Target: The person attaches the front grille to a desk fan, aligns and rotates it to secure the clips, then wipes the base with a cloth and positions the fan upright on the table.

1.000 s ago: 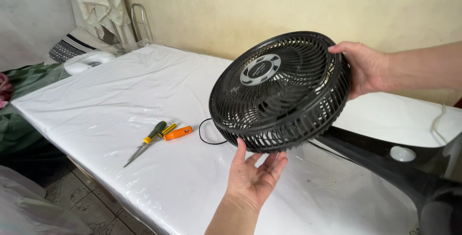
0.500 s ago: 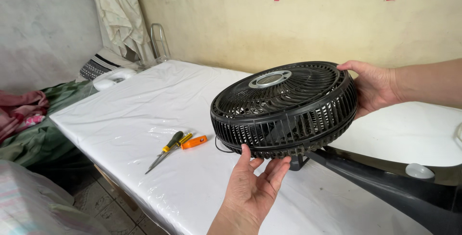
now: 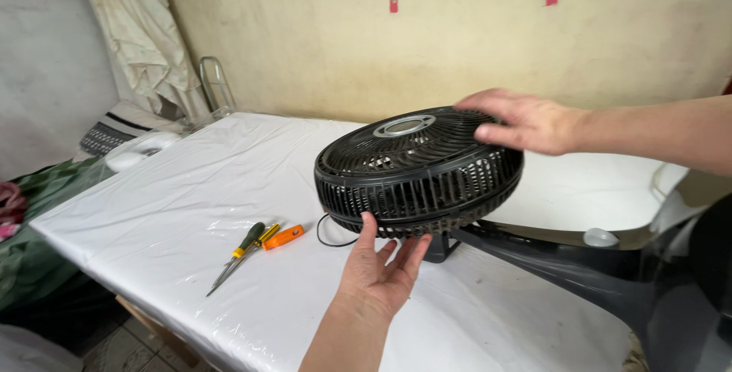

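Head view: you hold a black fan cage (image 3: 418, 170) nearly flat, face up, above the white-covered tabletop (image 3: 191, 212). Your left hand (image 3: 380, 269) sits under the near rim of the cage, palm up, fingers spread wide and touching the lower ribs. Your right hand (image 3: 526, 120) lies open over the far top edge of the cage, fingers extended, pressing down rather than curling round.

Handling, judged: the cage looks like stiff moulded plastic, light for its bulk, with thin ribs that could flex or snap under a pinch. Take it by the outer rim band on opposite sides, not by single ribs. The grey centre ring (image 3: 404, 125) offers no grip.

Around the cage: left of it on the tabletop lie a green-handled screwdriver (image 3: 238, 254) and an orange tool (image 3: 282, 236), close together. A thin black cord (image 3: 326, 233) loops just below the cage's left edge, and a small black part (image 3: 441, 247) sits beneath it. Right of the cage a dark plastic-wrapped object (image 3: 579, 265) lies across the tabletop, close under the rim. Behind the cage, far left, cloth hangs (image 3: 141, 33) on the wall.
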